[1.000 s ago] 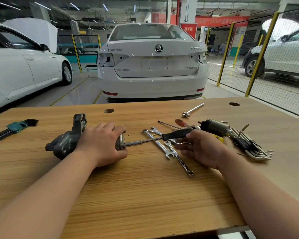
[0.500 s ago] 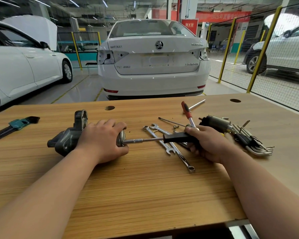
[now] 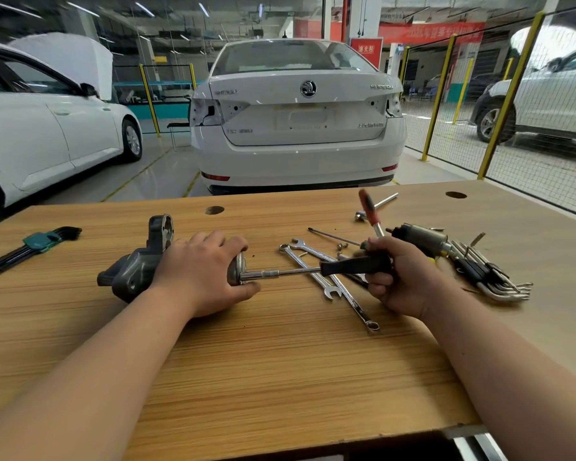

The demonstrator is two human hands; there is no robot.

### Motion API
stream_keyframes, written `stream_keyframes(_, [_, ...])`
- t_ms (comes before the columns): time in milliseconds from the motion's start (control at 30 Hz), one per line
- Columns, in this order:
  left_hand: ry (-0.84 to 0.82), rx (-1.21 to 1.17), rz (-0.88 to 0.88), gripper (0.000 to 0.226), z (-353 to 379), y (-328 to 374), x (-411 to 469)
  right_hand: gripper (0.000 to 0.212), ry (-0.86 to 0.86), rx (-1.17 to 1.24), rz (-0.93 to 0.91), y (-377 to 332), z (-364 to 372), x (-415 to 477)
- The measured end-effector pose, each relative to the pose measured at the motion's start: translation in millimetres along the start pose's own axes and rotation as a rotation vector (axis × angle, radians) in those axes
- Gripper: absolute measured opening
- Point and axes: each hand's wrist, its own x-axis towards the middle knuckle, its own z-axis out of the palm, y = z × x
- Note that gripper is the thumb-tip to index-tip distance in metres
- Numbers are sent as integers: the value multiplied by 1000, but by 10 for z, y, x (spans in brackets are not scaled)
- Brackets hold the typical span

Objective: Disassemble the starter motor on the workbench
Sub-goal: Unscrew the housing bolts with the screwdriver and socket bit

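Note:
The dark grey starter motor (image 3: 137,264) lies on its side on the wooden workbench (image 3: 280,377), left of centre. My left hand (image 3: 200,271) grips its body and hides the middle of it. A socket driver with a black handle (image 3: 353,266) runs from the motor's right end cap (image 3: 238,269) across to my right hand (image 3: 403,277), whose fingers curl round the handle. The same hand also holds a red-handled screwdriver (image 3: 368,207), which sticks up and away from me.
Several combination wrenches (image 3: 333,284) lie crossed under the driver. A removed solenoid (image 3: 419,239) and a bundle of hex keys (image 3: 489,274) sit at right, another hex key set (image 3: 30,247) at far left. A T-handle tool (image 3: 376,206), a thin rod and small screws lie behind.
My right hand closed round the driver handle and lifted the red-handled screwdriver from lying flat until it points up. My left hand and the motor stayed put.

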Motion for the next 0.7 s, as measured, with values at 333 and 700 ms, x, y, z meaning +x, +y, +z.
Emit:
stream_keyframes(333, [-2,-28,8,92,-16,-3,-2,14,66,-291,-69,2,2,11])
stream_keyframes(700, [18,-7,17,89,5,1,-11,36,-103,-341,-160,-38,-62,-37])
